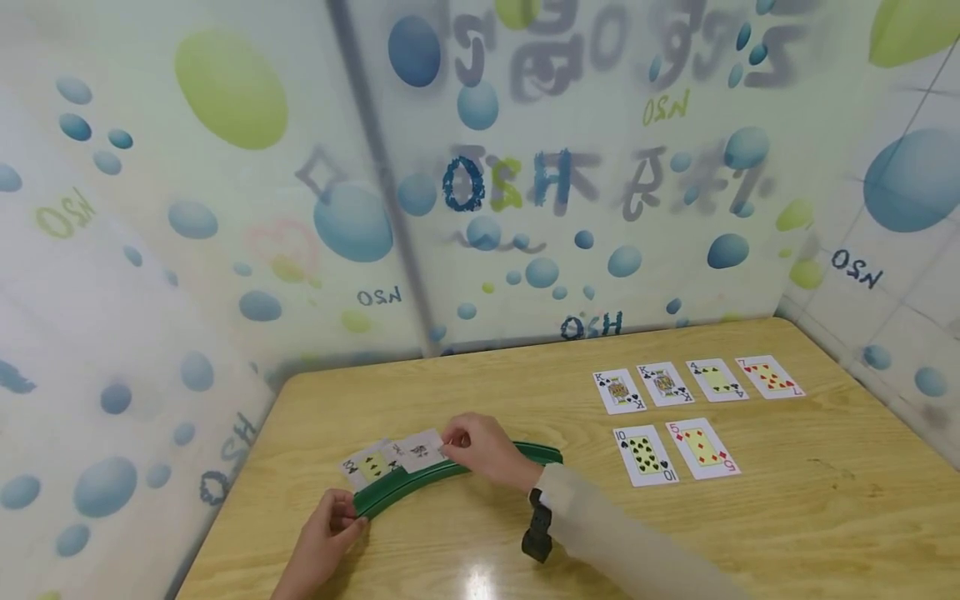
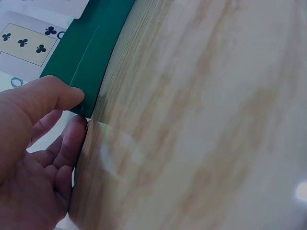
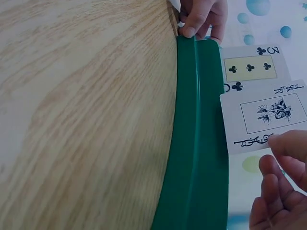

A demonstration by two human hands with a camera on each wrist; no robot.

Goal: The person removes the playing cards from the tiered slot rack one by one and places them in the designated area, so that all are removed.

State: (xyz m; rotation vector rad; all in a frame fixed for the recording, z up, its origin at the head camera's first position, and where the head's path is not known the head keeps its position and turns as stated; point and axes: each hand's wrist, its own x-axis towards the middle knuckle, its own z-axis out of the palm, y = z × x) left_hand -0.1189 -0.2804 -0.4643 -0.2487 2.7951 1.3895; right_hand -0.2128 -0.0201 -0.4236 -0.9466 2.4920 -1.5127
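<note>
A curved green card holder (image 1: 420,481) lies on the wooden table. My left hand (image 1: 321,533) grips its left end, with the thumb (image 2: 69,96) on top and fingers against the end. Standing in the holder near that end is a three of clubs (image 3: 250,67). A black-and-white joker card (image 3: 266,112) overlaps it, its lower edge at the holder's slot. My right hand (image 1: 487,450) pinches the joker's right edge between thumb and index finger, reaching over the holder. The hand and forearm cover part of the holder's right half.
Face-up cards lie at the table's right. The back row holds a king of spades (image 1: 620,391), another black king (image 1: 665,383), a four of clubs (image 1: 717,380) and a red seven (image 1: 770,377). In front are a ten of spades (image 1: 646,456) and five of diamonds (image 1: 702,448).
</note>
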